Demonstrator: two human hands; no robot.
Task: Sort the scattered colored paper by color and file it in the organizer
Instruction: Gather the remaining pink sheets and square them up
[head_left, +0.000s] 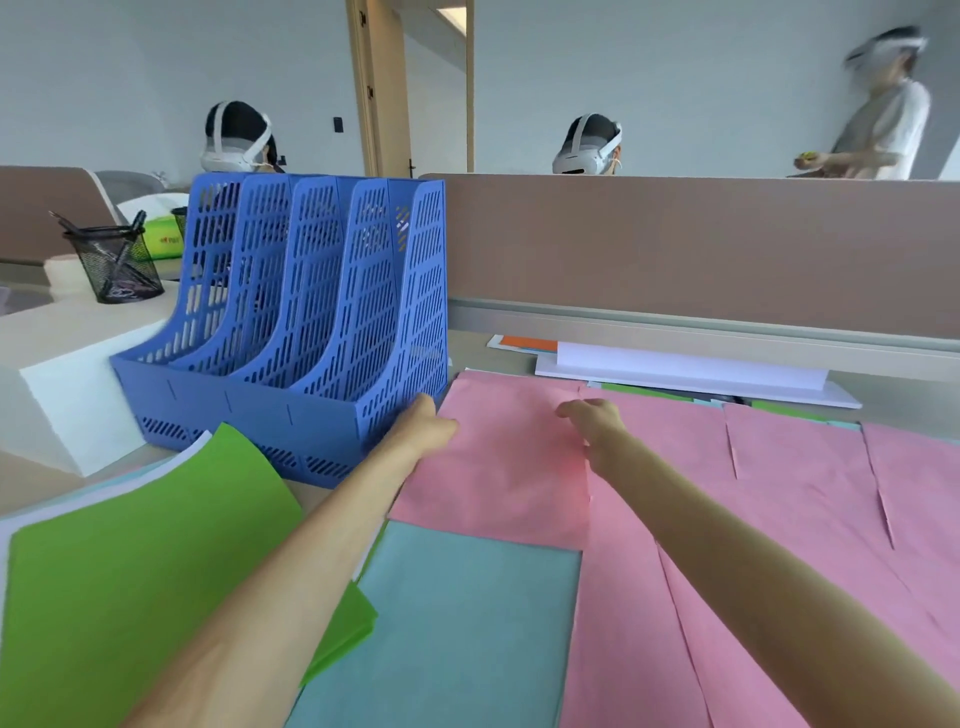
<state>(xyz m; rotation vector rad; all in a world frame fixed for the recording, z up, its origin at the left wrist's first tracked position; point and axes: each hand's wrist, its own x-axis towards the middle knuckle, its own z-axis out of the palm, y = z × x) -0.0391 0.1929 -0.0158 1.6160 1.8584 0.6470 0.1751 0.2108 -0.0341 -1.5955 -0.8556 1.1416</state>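
Left hand (427, 425) and right hand (595, 423) land on the pink sheet (498, 467) beside the blue organizer (311, 332), grips impossible to call; gathering pinks, it seems, and next needs a clean lift.

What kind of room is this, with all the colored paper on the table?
Most likely an office with shared desks. A blue file organizer and a mesh pen cup stand on the desk, and a brown divider screens it from people in headsets beyond.
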